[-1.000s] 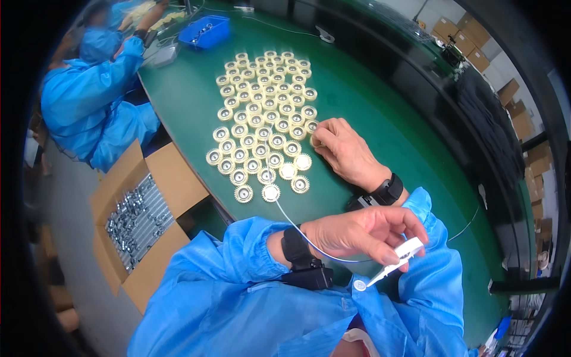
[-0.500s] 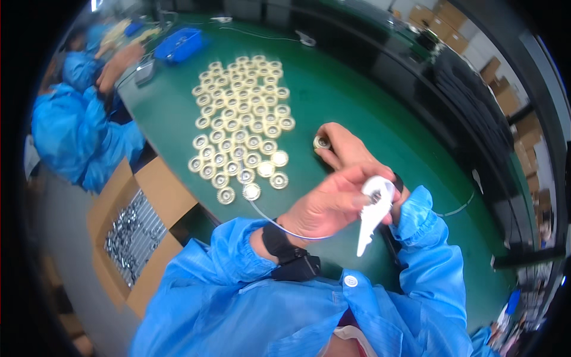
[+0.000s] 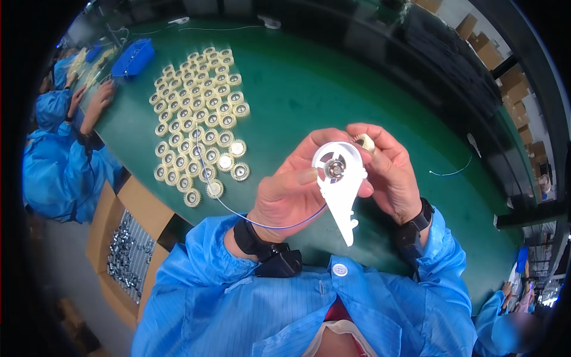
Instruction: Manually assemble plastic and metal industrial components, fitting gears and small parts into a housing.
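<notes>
Pinched by its rim in my left hand [image 3: 285, 193] is a white plastic housing [image 3: 340, 205]. Its round, spoked cup faces up with a small metal bearing-like part [image 3: 336, 169] at the centre, and its pointed tail hangs toward me. A thin pale cable [image 3: 262, 225] runs from near the housing across my left wrist toward the gears. Between thumb and forefinger, my right hand [image 3: 395, 169] grips a cream toothed gear [image 3: 366, 142], close beside the cup's far right rim. My lower right fingers are partly hidden behind the housing.
Many cream gears [image 3: 191, 198] lie grouped on the green table [image 3: 285, 83], left of my hands. An open cardboard box [image 3: 146, 199] of metal parts stands at the left. Further back are a blue bin [image 3: 132, 58] and a co-worker [image 3: 65, 172]. Another white part [image 3: 474, 143] lies right.
The housing has moved up and left, its cup now turned into view. My right hand has come back from beyond my left hand, bringing the gear beside the cup. The whole view has shifted.
</notes>
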Available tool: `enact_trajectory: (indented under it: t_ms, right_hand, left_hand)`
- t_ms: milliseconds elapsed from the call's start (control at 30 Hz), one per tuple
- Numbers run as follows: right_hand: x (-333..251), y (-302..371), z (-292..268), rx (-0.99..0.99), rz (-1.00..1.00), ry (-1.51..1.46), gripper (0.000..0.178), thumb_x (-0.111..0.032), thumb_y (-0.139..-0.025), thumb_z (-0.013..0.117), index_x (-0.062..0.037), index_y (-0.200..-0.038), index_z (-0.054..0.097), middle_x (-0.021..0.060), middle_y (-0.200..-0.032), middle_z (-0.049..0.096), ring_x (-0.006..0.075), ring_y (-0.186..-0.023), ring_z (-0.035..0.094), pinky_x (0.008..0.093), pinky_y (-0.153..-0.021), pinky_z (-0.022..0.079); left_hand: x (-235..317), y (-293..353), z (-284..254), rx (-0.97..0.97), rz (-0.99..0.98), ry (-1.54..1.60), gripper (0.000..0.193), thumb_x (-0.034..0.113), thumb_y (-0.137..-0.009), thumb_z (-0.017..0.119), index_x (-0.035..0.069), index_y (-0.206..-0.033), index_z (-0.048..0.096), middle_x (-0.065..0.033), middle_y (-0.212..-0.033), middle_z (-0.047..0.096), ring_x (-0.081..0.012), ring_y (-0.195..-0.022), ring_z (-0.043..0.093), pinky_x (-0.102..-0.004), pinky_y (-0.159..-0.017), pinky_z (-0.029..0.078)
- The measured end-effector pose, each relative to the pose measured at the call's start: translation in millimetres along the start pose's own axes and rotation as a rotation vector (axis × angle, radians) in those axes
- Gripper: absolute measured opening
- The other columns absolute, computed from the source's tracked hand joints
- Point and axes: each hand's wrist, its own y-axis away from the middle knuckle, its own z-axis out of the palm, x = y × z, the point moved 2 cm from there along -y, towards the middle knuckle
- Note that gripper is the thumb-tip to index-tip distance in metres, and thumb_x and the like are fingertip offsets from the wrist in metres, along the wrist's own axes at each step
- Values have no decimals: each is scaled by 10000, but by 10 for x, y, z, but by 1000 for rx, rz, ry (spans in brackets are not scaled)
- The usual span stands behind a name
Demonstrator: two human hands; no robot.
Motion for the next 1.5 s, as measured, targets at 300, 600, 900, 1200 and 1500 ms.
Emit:
enact_trajectory:
  t_ms: [300, 600, 900, 1200, 1500]
  right_hand:
    - [-246, 46, 57, -53, -231, 407, 428, -41, -838, 663, 25, -1247, 558, 104, -1124, 609, 183, -965, 604, 304, -840, 484]
    - [-193, 13, -4, -117, -300, 648, 339, -79, -824, 695, 16, -1144, 630, 118, -1148, 578, 170, -981, 576, 300, -841, 463]
    - [-275, 52, 77, -181, -522, 1025, 333, -31, -748, 743, 7, -1071, 670, 133, -1004, 624, 215, -906, 622, 305, -761, 514]
    - [-125, 96, 63, 0, -205, 452, 702, -102, -788, 748, -1, -1392, 405, 166, -1319, 477, 256, -1111, 551, 361, -906, 510]
    - [-108, -664, -1437, 418, -267, 1268, 368, -27, -849, 559, -106, -1206, 519, 159, -1047, 611, 298, -978, 618, 406, -800, 502]
  left_hand:
    - [4, 77, -85, 312, -69, -197, 456, 159, -904, 592, 40, -1314, 432, -179, -1261, 534, -305, -1136, 567, -438, -1000, 456]
    - [-9, 92, -123, 317, -92, -339, 388, 180, -934, 579, 34, -1274, 463, -141, -1227, 567, -226, -1102, 586, -392, -959, 494]
    - [16, 134, -154, 326, -104, -409, 341, 133, -896, 635, 37, -1202, 519, -105, -1126, 604, -185, -1030, 605, -337, -885, 510]
    - [-8, 80, -70, 402, -101, -445, 357, 115, -894, 636, 26, -1219, 516, -86, -1096, 598, -170, -1008, 601, -310, -878, 495]
    - [-45, 26, -12, 485, -248, -508, 506, 295, -994, 476, 21, -1407, 375, -121, -1360, 460, -261, -1219, 488, -404, -1019, 403]
